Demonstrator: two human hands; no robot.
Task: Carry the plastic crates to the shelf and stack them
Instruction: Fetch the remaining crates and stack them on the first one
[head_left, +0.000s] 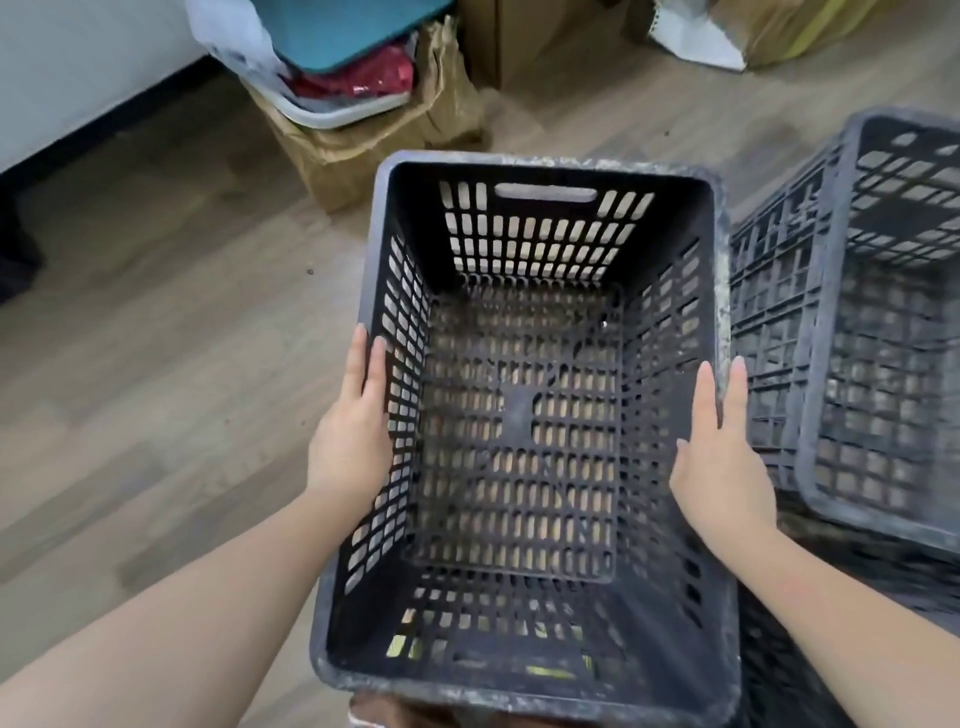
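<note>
A black slotted plastic crate (524, 218) fills the middle of the view, seen from above, empty, its rim dusty. My left hand (353, 441) grips its left rim, thumb inside and fingers down the outer wall. My right hand (719, 462) grips the right rim, with one finger outside the wall and the others inside. A second dusty black crate (883, 332) stands right beside it on the right. No shelf is visible.
Wooden floor (156, 364) spreads to the left. Behind the crate sit a torn cardboard box (363, 150) holding a white basket with red and teal items, another carton (540, 36), and paper bags at the back right (769, 31). A white wall (78, 67) runs at the far left.
</note>
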